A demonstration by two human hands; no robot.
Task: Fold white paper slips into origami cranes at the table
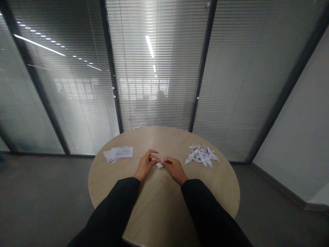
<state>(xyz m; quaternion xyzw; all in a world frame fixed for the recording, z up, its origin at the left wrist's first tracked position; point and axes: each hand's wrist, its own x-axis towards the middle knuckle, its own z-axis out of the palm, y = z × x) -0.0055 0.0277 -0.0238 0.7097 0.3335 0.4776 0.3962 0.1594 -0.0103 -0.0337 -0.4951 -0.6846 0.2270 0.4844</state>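
Note:
Between my two hands, near the middle of the table, is a small folded piece of white paper (159, 165). My left hand (147, 165) pinches its left side with thumb and fingertips. On the other side, my right hand (175, 167) pinches the paper too, its fingertips almost meeting those of the left. Fingers cover much of the paper, so its full shape is hidden. To the right lies a pile of folded white paper cranes (202, 155). A loose stack of printed paper sheets (122, 152) rests to the left.
The round wooden table (159, 219) stands before a glass partition with blinds (159, 113) in dark frames. A white wall (300, 137) rises at the right. Grey floor (46, 195) surrounds the table.

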